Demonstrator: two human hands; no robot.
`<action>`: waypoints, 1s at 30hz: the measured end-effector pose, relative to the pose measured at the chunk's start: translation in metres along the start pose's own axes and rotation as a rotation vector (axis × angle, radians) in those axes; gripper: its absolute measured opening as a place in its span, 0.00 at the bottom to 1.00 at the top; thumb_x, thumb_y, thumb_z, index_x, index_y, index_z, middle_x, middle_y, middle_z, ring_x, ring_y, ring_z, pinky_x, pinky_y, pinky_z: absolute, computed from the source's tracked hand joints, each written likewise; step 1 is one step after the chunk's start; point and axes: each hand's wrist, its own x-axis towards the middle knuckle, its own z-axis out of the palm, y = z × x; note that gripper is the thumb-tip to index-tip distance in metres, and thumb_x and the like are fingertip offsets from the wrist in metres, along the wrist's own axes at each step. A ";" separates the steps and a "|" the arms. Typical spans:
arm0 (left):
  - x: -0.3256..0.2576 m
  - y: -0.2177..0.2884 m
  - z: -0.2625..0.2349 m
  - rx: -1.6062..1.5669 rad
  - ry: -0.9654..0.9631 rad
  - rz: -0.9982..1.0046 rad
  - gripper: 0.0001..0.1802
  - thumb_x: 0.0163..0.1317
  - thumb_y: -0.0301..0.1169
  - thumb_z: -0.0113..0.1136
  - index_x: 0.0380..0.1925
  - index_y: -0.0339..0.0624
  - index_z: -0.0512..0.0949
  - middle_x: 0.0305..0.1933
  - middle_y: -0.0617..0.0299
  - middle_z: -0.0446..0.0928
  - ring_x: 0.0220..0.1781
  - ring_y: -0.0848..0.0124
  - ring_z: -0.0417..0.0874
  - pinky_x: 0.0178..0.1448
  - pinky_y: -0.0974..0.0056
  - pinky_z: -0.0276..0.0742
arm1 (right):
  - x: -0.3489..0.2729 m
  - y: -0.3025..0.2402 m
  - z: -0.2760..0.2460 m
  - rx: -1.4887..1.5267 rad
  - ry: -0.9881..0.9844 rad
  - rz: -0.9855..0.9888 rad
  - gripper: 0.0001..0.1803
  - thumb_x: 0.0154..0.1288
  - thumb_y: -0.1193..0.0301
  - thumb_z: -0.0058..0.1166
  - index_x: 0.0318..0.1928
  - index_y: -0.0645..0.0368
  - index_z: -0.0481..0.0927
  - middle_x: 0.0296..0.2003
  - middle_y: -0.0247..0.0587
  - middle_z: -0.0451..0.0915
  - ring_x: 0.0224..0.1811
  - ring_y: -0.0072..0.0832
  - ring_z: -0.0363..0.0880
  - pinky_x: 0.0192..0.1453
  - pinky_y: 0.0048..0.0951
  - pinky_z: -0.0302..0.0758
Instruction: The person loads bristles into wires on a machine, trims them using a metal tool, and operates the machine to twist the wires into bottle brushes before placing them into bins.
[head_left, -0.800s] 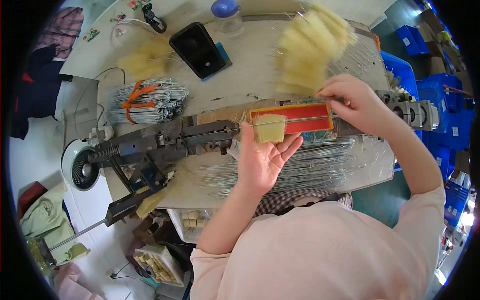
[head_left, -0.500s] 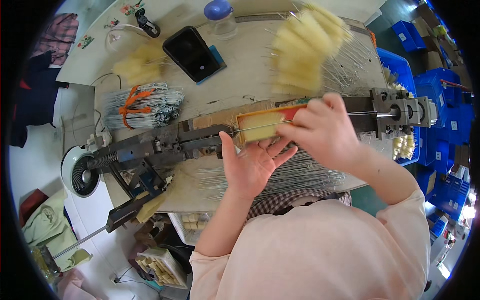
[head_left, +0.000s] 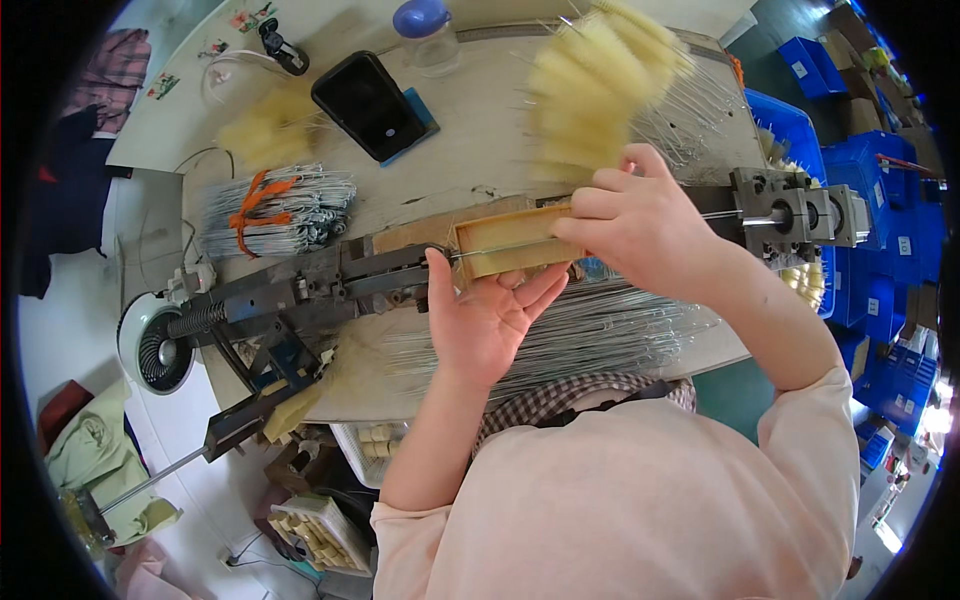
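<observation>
A shallow tan tray (head_left: 490,229) sits along the long metal machine (head_left: 390,272) on the table. A thin metal wire (head_left: 515,246) runs over the tray, from the dark jaw at its left end towards the spindle (head_left: 770,218) on the right. My left hand (head_left: 478,325) is open, palm up, with its fingers reaching beneath the tray's near edge and its thumb beside the jaw. Over the tray's right end, my right hand (head_left: 645,228) is closed, thumb and fingertips pinching at the wire. The exact pinch is partly hidden by the fingers.
Behind the machine lie pale yellow bristle brushes (head_left: 590,85), an orange-tied wire bundle (head_left: 285,212), a black phone (head_left: 370,105) and a blue-lidded jar (head_left: 425,35). Loose wires (head_left: 590,330) lie near me. A small fan (head_left: 158,342) stands left; a blue bin (head_left: 790,115) sits right.
The yellow bristles seen in the tray half a second ago no longer show there. My right hand has shifted slightly right along the wire. The left hand keeps its place under the tray.
</observation>
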 end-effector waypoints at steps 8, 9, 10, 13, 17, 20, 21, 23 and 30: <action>0.003 -0.003 -0.001 0.054 0.000 0.009 0.47 0.58 0.66 0.29 0.63 0.37 0.51 0.63 0.47 0.59 0.64 0.50 0.61 0.69 0.50 0.46 | 0.003 0.009 -0.002 0.051 0.024 -0.012 0.08 0.46 0.73 0.54 0.30 0.48 0.76 0.27 0.27 0.69 0.35 0.25 0.71 0.49 0.35 0.61; 0.002 -0.002 -0.001 0.061 0.023 0.026 0.46 0.58 0.66 0.29 0.63 0.36 0.51 0.63 0.47 0.60 0.64 0.50 0.62 0.69 0.50 0.46 | 0.005 0.008 0.000 0.071 -0.018 -0.034 0.08 0.46 0.73 0.54 0.31 0.48 0.76 0.27 0.27 0.69 0.35 0.25 0.71 0.49 0.35 0.61; 0.002 -0.002 -0.001 0.063 0.025 0.033 0.46 0.58 0.66 0.29 0.63 0.36 0.51 0.63 0.47 0.60 0.64 0.50 0.62 0.69 0.50 0.46 | 0.007 0.007 0.002 0.089 -0.061 -0.056 0.09 0.46 0.72 0.54 0.32 0.48 0.76 0.27 0.27 0.69 0.35 0.25 0.71 0.50 0.35 0.61; 0.002 -0.003 0.002 0.077 0.051 0.025 0.46 0.58 0.66 0.29 0.62 0.36 0.52 0.63 0.47 0.60 0.63 0.51 0.63 0.69 0.50 0.47 | 0.004 0.011 -0.009 0.013 -0.128 -0.036 0.10 0.46 0.71 0.53 0.33 0.47 0.75 0.27 0.26 0.69 0.36 0.24 0.71 0.51 0.35 0.61; 0.001 -0.005 0.003 0.009 0.107 0.060 0.44 0.59 0.66 0.27 0.60 0.38 0.57 0.58 0.48 0.66 0.59 0.52 0.69 0.66 0.51 0.54 | -0.002 -0.006 -0.004 -0.010 0.027 -0.113 0.11 0.47 0.71 0.53 0.35 0.47 0.75 0.26 0.25 0.69 0.36 0.22 0.70 0.52 0.36 0.60; 0.001 -0.005 0.001 -0.011 0.091 0.061 0.44 0.59 0.66 0.27 0.59 0.39 0.59 0.56 0.49 0.68 0.58 0.53 0.70 0.65 0.51 0.54 | -0.001 -0.010 0.000 -0.027 0.037 -0.111 0.13 0.46 0.71 0.54 0.36 0.46 0.75 0.25 0.23 0.69 0.35 0.22 0.69 0.51 0.36 0.60; 0.002 -0.005 0.001 0.001 0.052 0.058 0.44 0.59 0.66 0.27 0.59 0.39 0.59 0.55 0.50 0.69 0.57 0.54 0.71 0.65 0.51 0.55 | 0.004 -0.006 -0.003 -0.027 0.038 -0.110 0.13 0.46 0.71 0.54 0.36 0.46 0.75 0.25 0.23 0.69 0.35 0.22 0.69 0.51 0.36 0.60; 0.001 -0.004 0.004 0.021 0.065 0.061 0.43 0.59 0.65 0.27 0.59 0.39 0.59 0.56 0.50 0.69 0.57 0.54 0.71 0.65 0.51 0.55 | 0.015 0.002 -0.007 0.093 0.108 -0.031 0.13 0.44 0.70 0.56 0.35 0.45 0.76 0.25 0.23 0.69 0.35 0.22 0.69 0.51 0.35 0.61; 0.003 -0.003 0.010 0.096 0.127 0.061 0.44 0.59 0.65 0.26 0.61 0.38 0.56 0.58 0.48 0.66 0.58 0.51 0.70 0.64 0.51 0.55 | 0.009 0.009 -0.004 0.035 -0.025 -0.070 0.11 0.44 0.71 0.56 0.33 0.47 0.76 0.24 0.24 0.68 0.35 0.24 0.69 0.51 0.37 0.60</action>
